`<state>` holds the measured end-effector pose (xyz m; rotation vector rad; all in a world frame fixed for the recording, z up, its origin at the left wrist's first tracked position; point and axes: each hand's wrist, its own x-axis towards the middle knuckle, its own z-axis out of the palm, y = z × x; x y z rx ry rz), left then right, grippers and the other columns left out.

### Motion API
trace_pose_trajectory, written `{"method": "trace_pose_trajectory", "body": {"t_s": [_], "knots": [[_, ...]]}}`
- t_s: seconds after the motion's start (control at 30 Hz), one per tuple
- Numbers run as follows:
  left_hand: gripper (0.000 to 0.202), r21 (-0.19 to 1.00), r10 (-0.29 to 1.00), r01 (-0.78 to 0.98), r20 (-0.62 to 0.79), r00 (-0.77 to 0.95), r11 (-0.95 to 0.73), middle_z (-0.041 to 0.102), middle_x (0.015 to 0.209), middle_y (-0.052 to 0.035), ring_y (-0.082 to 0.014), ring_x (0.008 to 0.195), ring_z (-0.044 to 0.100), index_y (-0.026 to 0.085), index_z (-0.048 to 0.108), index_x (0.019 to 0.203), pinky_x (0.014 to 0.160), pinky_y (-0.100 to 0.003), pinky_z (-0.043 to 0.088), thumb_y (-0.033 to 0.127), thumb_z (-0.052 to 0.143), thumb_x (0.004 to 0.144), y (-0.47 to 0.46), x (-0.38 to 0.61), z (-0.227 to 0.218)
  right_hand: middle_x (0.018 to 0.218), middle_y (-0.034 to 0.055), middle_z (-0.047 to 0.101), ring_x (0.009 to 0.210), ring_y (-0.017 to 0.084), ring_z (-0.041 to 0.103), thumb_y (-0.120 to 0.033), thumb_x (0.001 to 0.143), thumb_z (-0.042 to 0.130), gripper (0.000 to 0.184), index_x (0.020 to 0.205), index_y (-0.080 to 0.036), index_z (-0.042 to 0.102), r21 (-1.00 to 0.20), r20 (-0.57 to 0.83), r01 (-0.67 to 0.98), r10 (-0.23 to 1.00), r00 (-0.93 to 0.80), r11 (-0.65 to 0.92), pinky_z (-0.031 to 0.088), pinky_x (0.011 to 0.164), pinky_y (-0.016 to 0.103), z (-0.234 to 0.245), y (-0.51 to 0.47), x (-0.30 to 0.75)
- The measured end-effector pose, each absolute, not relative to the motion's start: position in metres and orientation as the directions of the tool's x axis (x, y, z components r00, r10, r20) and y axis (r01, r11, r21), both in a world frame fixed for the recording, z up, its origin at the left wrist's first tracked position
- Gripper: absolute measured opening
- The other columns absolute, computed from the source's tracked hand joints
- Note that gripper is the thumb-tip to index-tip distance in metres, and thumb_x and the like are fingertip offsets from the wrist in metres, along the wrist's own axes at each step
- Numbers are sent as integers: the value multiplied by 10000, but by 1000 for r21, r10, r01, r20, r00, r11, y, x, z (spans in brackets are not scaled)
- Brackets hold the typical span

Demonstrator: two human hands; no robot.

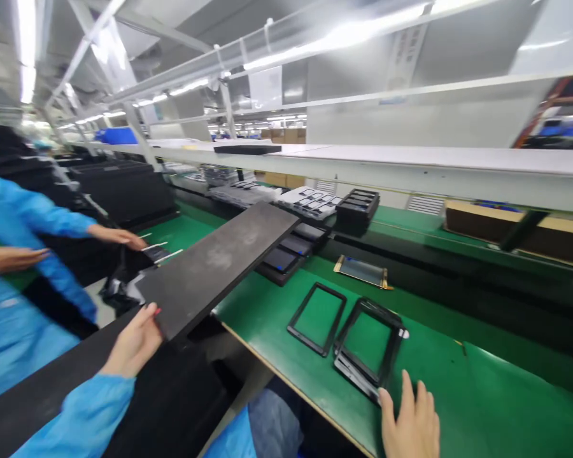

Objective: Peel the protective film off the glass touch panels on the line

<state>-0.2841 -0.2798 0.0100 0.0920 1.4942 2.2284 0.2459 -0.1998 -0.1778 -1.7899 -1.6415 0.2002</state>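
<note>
A long flat black board [224, 261] with pale smudges slants from lower left up toward the trays. My left hand [132, 342] grips its near corner, fingers wrapped over the edge. On the green worktop, my right hand [410, 420] is open with fingers spread, right by the lower end of a stack of black rectangular frames [386, 350]. Whether its thumb touches the stack I cannot tell. One single black frame [293, 331] lies left of the stack. Beyond the board's right edge is a black tray [279, 275] with dark panels in it, partly hidden.
A flat panel with gold edges [363, 272] lies behind the frames. Stacked black trays [357, 207] and white trays [310, 202] stand farther back, under a white shelf [386, 166]. At left, a person in blue sleeves [38, 210] handles dark material.
</note>
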Motion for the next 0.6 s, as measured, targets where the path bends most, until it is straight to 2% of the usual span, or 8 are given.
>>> {"method": "trace_pose_trajectory", "body": {"t_s": [0.03, 0.07, 0.27, 0.43, 0.6], "knots": [[301, 882, 453, -362, -202, -868, -300, 708, 1274, -107, -257, 1058, 723, 179, 683, 1291, 869, -439, 640, 331, 698, 1031, -240, -281, 4, 1584, 329, 457, 1521, 548, 358, -761, 1001, 272, 915, 1549, -65, 500, -578, 322, 815, 926, 196, 28, 375, 1137, 775, -180, -199, 245], [305, 875, 487, -383, -206, -848, -297, 707, 1261, -106, -242, 1029, 726, 162, 675, 1294, 861, -428, 641, 320, 695, 1034, -202, -276, 0, 1598, 329, 440, 1531, 546, 343, -760, 1004, 276, 918, 1551, -56, 497, -582, 312, 813, 928, 202, 19, 372, 1148, 765, -184, -197, 246], [332, 842, 575, -450, -218, -789, -297, 696, 1274, -108, -239, 1024, 724, 165, 658, 1323, 849, -422, 644, 324, 696, 1033, -33, -237, -11, 1608, 322, 433, 1538, 550, 339, -787, 991, 332, 930, 1534, -58, 527, -593, 304, 805, 922, 241, -15, 412, 1148, 733, -218, -186, 257], [339, 855, 601, -463, -247, -760, -233, 698, 1263, -105, -237, 1011, 726, 165, 655, 1327, 835, -413, 645, 323, 699, 1031, 10, -217, -24, 1643, 292, 393, 1569, 513, 302, -691, 1059, 243, 821, 1559, -83, 478, -583, 383, 812, 871, 308, -31, 376, 1183, 722, -221, -186, 243], [336, 906, 603, -393, -227, -765, -157, 701, 1254, -104, -234, 1002, 728, 164, 655, 1325, 829, -410, 646, 325, 697, 1033, 12, -212, -42, 1642, 256, 410, 1587, 490, 283, -695, 1060, 238, 809, 1541, -97, 495, -622, 368, 782, 867, 337, -40, 355, 1217, 687, -209, -191, 230]]}}
